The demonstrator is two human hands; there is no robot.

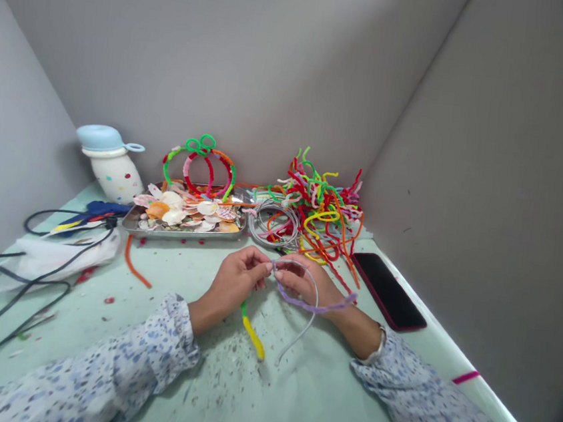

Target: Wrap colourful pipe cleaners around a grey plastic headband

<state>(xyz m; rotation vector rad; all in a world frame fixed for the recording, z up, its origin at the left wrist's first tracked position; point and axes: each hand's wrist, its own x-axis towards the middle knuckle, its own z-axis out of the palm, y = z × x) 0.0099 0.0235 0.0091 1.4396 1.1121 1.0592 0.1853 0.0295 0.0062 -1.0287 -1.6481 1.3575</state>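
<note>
Over the middle of the table, my left hand [238,279] and my right hand [312,281] meet with their fingertips pinched together. My left hand grips a bent grey wire [297,337], whose free end curves down toward me. A yellow and green pipe cleaner section [252,339] hangs below my left hand; whether it is wound on the same wire is hidden by the fingers. Between my right thumb and fingers is a purple pipe cleaner [302,303], its loose end reaching right across my wrist. Where purple meets wire, the fingertips partly cover it.
Behind my hands stand a metal tray of seashells [186,233], finished-looking pipe cleaner hoops [199,169], a grey wire coil [274,225] and a pipe cleaner heap [322,202]. A phone [388,293] lies right. Leftward are a bottle [115,170] and a black cable [27,283].
</note>
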